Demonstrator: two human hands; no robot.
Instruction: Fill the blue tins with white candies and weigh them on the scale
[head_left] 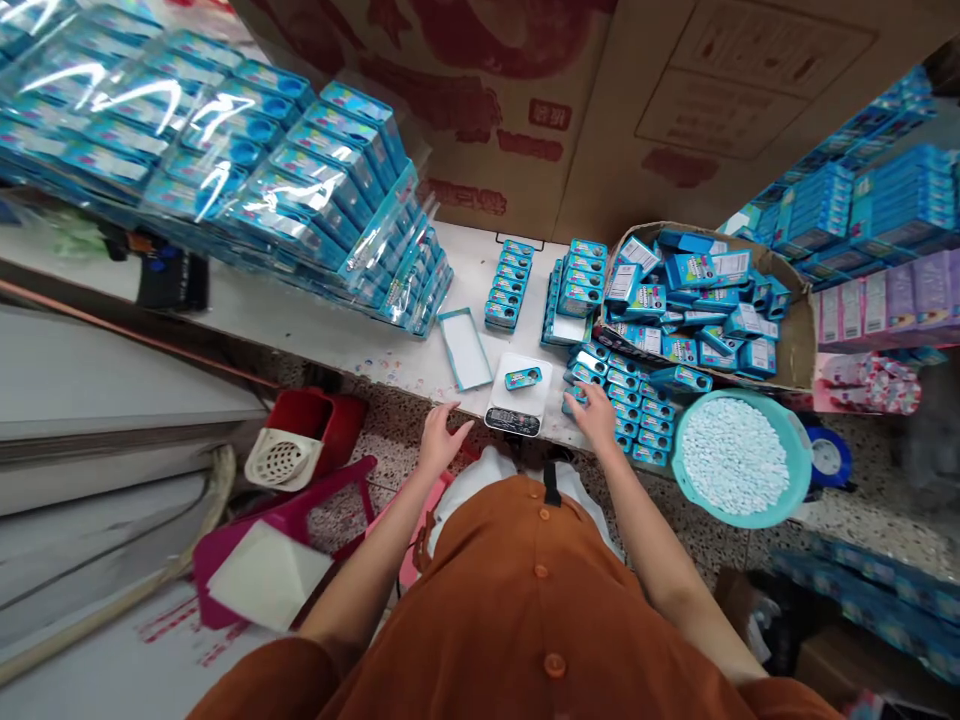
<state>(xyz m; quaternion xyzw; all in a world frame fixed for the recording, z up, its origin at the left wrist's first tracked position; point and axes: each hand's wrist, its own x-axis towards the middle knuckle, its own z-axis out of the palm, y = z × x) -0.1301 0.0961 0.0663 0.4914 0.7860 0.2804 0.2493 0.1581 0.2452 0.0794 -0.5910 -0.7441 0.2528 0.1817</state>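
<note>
Nearest my camera is a rust-orange button-front garment (525,600), with both bare arms reaching forward past it. Beyond them, a large brown cardboard carton (495,110) printed in red forms the far wall. In front of it runs a white tabletop (360,335). On its far left sit big shrink-wrapped stacks of teal-blue boxes (225,160). On its right, an open brown cardboard box (795,330) is heaped with loose blue packets. Just off the near right corner, on the speckled floor, a round turquoise plastic basin (742,460) holds pale-blue mints.

On the tabletop, a white digital scale (517,400) sits at the near edge, between my two hands, with one small blue tin (523,378) lying flat on its plate. Just right of the scale are rows of similar small blue tins (637,415).

My left grip (444,440) is open and empty, hovering at the near edge beside the scale. My right grip (594,415) curves down onto the tins, fingers partly spread; I can't tell whether it has hold of one.
</note>
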